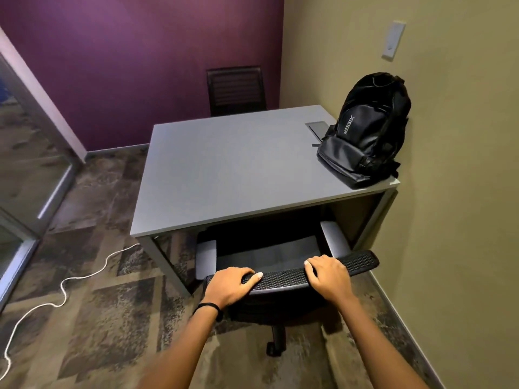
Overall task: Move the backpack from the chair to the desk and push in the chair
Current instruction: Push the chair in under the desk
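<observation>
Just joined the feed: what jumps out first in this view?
The black leather-look backpack stands upright on the grey desk's far right corner, leaning against the beige wall. In the foreground, the left hand and right hand rest on the top of the black mesh office chair's backrest, its seat partly under the desk.
</observation>
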`<control>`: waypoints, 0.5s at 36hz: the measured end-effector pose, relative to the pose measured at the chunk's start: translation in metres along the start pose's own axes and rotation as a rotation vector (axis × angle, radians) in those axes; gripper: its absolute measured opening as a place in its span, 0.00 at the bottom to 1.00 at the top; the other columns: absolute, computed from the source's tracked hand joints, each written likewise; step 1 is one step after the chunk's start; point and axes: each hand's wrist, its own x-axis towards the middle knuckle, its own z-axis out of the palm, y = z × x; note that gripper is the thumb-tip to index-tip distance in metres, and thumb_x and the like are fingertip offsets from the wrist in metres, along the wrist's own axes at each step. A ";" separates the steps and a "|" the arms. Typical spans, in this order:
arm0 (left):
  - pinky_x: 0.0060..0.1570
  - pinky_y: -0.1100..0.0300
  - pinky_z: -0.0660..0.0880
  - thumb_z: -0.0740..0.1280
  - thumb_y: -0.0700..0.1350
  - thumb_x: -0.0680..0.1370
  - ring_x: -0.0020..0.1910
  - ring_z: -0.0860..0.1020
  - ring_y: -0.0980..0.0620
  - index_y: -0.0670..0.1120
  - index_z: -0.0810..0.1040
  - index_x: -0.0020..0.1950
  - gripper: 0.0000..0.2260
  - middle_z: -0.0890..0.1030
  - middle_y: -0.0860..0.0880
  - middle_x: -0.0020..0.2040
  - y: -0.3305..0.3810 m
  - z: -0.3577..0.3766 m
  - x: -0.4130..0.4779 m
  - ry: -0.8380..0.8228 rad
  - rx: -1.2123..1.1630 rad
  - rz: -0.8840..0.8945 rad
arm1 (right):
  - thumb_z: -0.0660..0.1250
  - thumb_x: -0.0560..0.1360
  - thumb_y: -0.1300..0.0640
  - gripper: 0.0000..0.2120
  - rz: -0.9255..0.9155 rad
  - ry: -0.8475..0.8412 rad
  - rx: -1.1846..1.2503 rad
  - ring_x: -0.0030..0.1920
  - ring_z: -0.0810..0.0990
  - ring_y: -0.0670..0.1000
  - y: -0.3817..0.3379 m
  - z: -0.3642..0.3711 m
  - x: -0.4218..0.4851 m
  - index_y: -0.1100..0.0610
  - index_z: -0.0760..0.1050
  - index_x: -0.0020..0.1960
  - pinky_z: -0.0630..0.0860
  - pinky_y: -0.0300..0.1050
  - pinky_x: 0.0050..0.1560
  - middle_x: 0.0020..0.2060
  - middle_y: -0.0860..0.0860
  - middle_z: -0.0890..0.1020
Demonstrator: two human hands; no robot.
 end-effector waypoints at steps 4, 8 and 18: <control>0.46 0.59 0.75 0.52 0.66 0.77 0.51 0.81 0.53 0.56 0.80 0.57 0.23 0.84 0.54 0.53 0.000 -0.002 0.006 0.022 0.013 -0.030 | 0.60 0.73 0.51 0.13 -0.016 0.014 -0.018 0.30 0.78 0.47 0.002 0.001 0.006 0.52 0.77 0.33 0.62 0.36 0.32 0.28 0.48 0.80; 0.47 0.59 0.75 0.53 0.66 0.77 0.51 0.81 0.53 0.57 0.80 0.57 0.22 0.84 0.56 0.54 -0.002 -0.001 0.008 0.047 0.016 -0.055 | 0.56 0.74 0.49 0.16 -0.049 0.007 -0.023 0.30 0.78 0.47 0.003 0.003 0.011 0.51 0.77 0.32 0.68 0.36 0.31 0.27 0.47 0.80; 0.37 0.65 0.69 0.52 0.68 0.76 0.50 0.81 0.56 0.58 0.79 0.57 0.23 0.84 0.57 0.52 -0.011 0.010 0.005 0.118 0.085 -0.044 | 0.53 0.75 0.47 0.18 -0.047 0.016 0.048 0.33 0.78 0.46 0.001 0.009 0.007 0.51 0.78 0.35 0.67 0.36 0.34 0.30 0.46 0.81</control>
